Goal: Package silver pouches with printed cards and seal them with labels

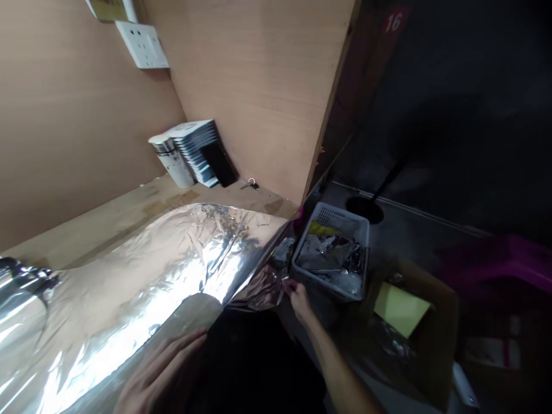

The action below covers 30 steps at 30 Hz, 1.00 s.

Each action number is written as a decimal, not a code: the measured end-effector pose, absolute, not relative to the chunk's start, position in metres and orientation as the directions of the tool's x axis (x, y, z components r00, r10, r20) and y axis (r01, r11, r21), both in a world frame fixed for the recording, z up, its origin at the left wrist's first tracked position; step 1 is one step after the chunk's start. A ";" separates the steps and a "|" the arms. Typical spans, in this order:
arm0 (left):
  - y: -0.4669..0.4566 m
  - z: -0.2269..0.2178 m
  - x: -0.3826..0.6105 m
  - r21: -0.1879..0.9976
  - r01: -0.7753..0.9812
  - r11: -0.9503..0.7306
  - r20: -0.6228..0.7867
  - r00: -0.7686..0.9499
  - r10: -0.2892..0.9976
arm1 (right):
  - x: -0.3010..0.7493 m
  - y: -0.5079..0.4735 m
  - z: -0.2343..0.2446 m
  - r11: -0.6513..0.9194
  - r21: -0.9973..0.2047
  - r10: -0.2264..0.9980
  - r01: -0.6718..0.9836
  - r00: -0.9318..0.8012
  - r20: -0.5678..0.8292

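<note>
A large, wrinkled silver foil sheet (172,247) spreads over the wooden table (125,210) and droops past its right edge. At the front edge, my left hand (161,374) lies with fingers stretched out, close to the foil's near border; whether it presses on the foil or the tabletop is hard to tell. Down beside the table's right end, my right hand (299,300) pinches the hanging end of the foil between thumb and fingers.
Against the partition stand a white cup (176,164), a stack of booklets (196,152) and a black phone (219,164), with keys (251,183) nearby. On the floor at right are a white basket (364,253) holding foil scraps, a cardboard box (446,328) and a purple stool (513,259).
</note>
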<state>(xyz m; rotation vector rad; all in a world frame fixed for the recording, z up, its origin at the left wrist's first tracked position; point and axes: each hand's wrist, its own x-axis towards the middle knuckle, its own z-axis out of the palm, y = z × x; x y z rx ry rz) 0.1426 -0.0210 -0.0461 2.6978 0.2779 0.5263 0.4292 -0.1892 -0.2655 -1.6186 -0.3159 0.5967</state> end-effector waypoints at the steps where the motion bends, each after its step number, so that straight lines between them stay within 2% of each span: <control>1: -0.022 -0.049 0.148 0.398 0.096 -0.912 0.329 0.913 0.240 | 0.431 -0.202 -0.262 -0.188 -0.978 0.528 -0.091 0.830 -0.179; 6: -0.038 -0.074 0.173 0.381 -0.035 -0.924 0.308 0.947 0.091 | 0.433 -0.245 -0.238 -0.390 -0.915 0.547 0.105 0.826 -0.139; 8: -0.040 -0.079 0.184 0.330 -0.047 -0.943 0.321 0.945 0.065 | 0.433 -0.251 -0.231 -0.425 -0.894 0.551 0.142 0.824 -0.131; 11: -0.026 -0.080 0.199 0.167 0.114 -0.979 0.292 0.943 0.160 | 0.432 -0.255 -0.227 -0.408 -0.897 0.571 0.167 0.814 -0.108; 13: -0.009 -0.078 0.207 0.106 0.249 -0.963 0.191 0.945 0.265 | 0.433 -0.253 -0.229 -0.355 -0.920 0.590 0.165 0.803 -0.084; 17: 0.023 -0.074 0.223 0.158 0.386 -0.909 -0.033 0.922 0.386 | 0.435 -0.228 -0.241 -0.212 -0.975 0.587 0.061 0.806 -0.077; 20: 0.038 -0.071 0.234 0.202 0.422 -0.884 -0.071 0.906 0.416 | 0.440 -0.195 -0.247 -0.073 -0.995 0.549 -0.066 0.830 -0.096; 23: 0.055 -0.070 0.245 0.230 0.453 -0.861 -0.077 0.891 0.448 | 0.450 -0.165 -0.240 0.021 -0.995 0.464 -0.100 0.882 -0.079; 27: 0.086 -0.069 0.256 0.202 0.512 -0.835 -0.072 0.858 0.509 | 0.471 -0.155 -0.211 0.012 -1.000 0.375 -0.028 0.927 -0.022; 30: 0.107 -0.067 0.262 0.186 0.542 -0.820 -0.053 0.839 0.542 | 0.489 -0.162 -0.182 -0.057 -0.998 0.402 0.036 0.915 0.010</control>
